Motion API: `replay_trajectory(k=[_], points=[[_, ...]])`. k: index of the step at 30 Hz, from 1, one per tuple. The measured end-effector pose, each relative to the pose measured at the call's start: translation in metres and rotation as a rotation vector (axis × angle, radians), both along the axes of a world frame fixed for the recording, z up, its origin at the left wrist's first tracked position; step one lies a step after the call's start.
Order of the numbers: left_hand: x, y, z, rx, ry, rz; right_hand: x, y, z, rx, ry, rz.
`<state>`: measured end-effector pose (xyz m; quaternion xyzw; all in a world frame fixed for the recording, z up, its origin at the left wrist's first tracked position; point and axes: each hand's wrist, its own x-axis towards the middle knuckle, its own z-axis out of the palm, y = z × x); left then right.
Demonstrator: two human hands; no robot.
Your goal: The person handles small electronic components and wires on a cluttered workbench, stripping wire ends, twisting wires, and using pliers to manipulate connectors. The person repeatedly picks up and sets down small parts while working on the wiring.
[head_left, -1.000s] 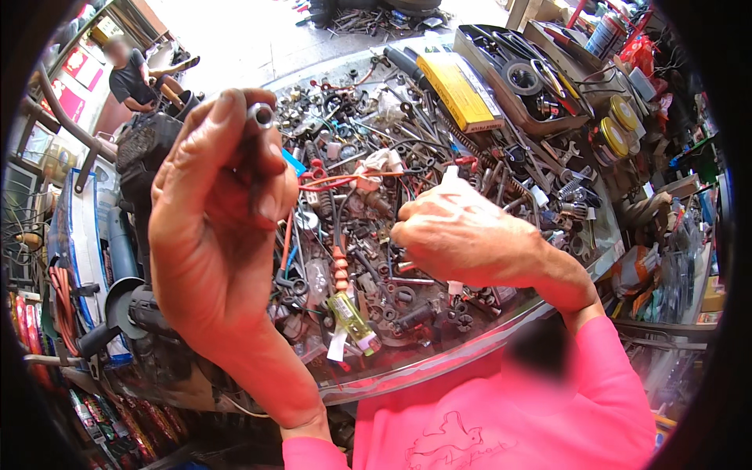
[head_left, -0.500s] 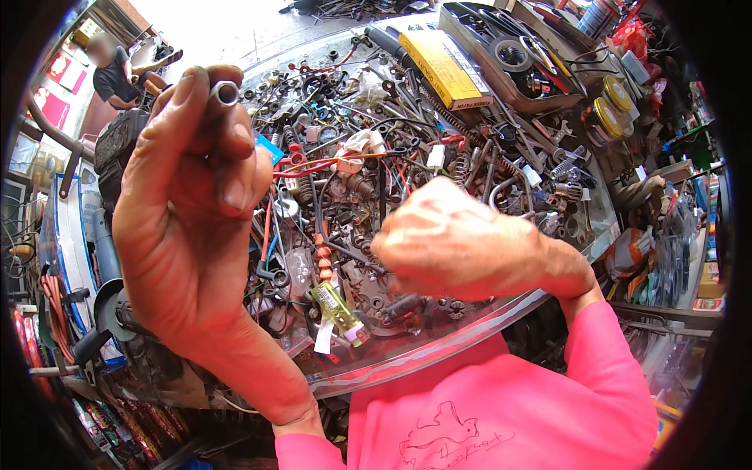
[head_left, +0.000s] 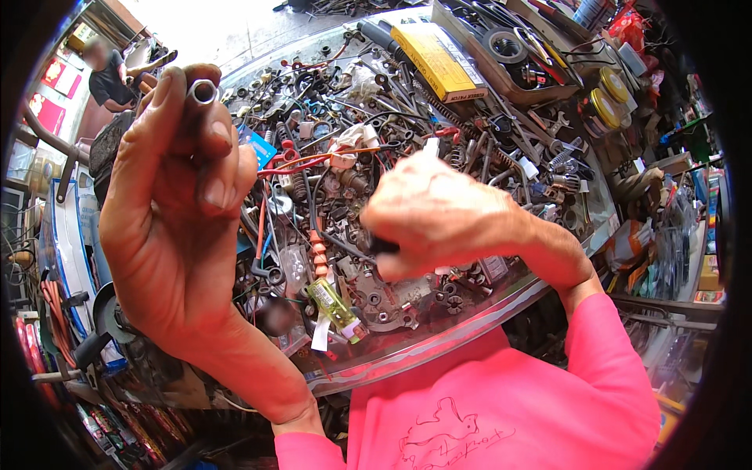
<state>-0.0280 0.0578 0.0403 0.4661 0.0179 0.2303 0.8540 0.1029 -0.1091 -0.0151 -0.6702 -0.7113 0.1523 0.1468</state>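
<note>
My left hand (head_left: 168, 204) is raised at the left with its fingers curled round a dark metal tube (head_left: 202, 92), whose hollow round end faces the camera. My right hand (head_left: 439, 219), smeared by motion, hangs low over a jumble of small metal parts, springs and wires on the worktop (head_left: 415, 345), its fingers bent round something dark that I cannot make out. Just left of it lie orange ribbed beads (head_left: 319, 254) and a green-yellow labelled packet (head_left: 333, 309). A red wire and a white rag (head_left: 352, 149) lie beyond, between the two hands.
At the back right are a long yellow box (head_left: 435, 63), a metal tray (head_left: 533, 98) of tools and yellow-lidded jars (head_left: 607, 106). Crowded shelves (head_left: 697, 235) line the right. A person (head_left: 110, 82) sits at the back left, beside dark pipes and machinery.
My left hand with the tube has shifted leftward and a little up in the picture. My right hand has moved slightly up and left over the parts. The whole scene has shifted slightly.
</note>
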Motion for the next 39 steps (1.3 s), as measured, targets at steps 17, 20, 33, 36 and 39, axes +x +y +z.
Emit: replay_trajectory(k=[17, 20, 33, 36, 39], points=[[0.001, -0.002, -0.006, -0.018, -0.021, 0.014, 0.025, 0.003, -0.011, 0.232, 0.061, -0.281], [0.004, -0.003, -0.006, -0.022, -0.014, 0.016, 0.025, 0.002, -0.008, 0.081, -0.069, -0.239], [0.005, -0.011, -0.004, -0.021, 0.012, 0.044, 0.007, -0.008, 0.006, 0.144, 0.028, -0.157], [0.003, -0.014, -0.001, -0.014, 0.008, 0.079, 0.041, -0.038, 0.019, 0.027, 0.000, -0.378], [0.002, -0.014, 0.000, -0.014, -0.011, 0.070, 0.067, -0.075, 0.009, 0.039, -0.114, -0.640]])
